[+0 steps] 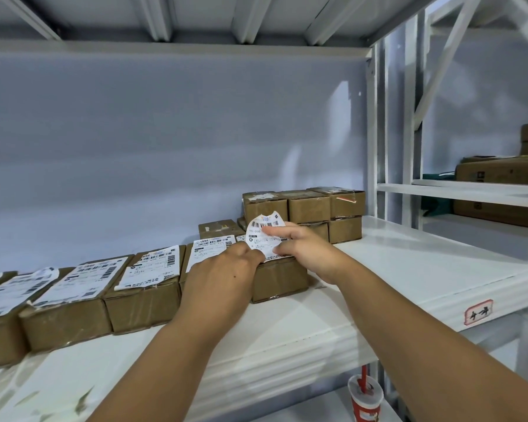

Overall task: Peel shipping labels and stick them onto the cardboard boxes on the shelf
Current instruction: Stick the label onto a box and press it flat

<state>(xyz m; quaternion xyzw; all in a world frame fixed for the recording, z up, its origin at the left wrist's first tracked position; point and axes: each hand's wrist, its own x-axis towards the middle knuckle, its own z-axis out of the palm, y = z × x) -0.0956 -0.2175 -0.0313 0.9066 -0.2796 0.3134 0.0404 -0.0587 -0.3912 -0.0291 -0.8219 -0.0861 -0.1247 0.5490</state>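
The shipping label [264,236] is held just above the cardboard box [279,280] that stands at the right end of the near row on the white shelf [393,269]. The paper curls upward, with its barcode end standing free and its lower edge down near the top of the box. The right hand [305,251] pinches the label from the right side, one of its fingers [270,231] lying across the printed face. The left hand [223,269] has its fingers curled at the lower left edge of the label and seems to pinch it there, though the fingertips are mostly hidden behind the back of the hand. I think the two hands hold it this way to separate the label from its backing, or to line it up with the box lid before pressing; I cannot tell which.

To the left, the labelled boxes [147,287] stand side by side along the near edge, each with a white label on top, so this box is probably the next one. Behind, at the far right, the stack of bare boxes [308,205] waits against the wall. All boxes are closed, so their contents are not visible. On a lower level to the right stands a paper cup [365,403] with a red straw.
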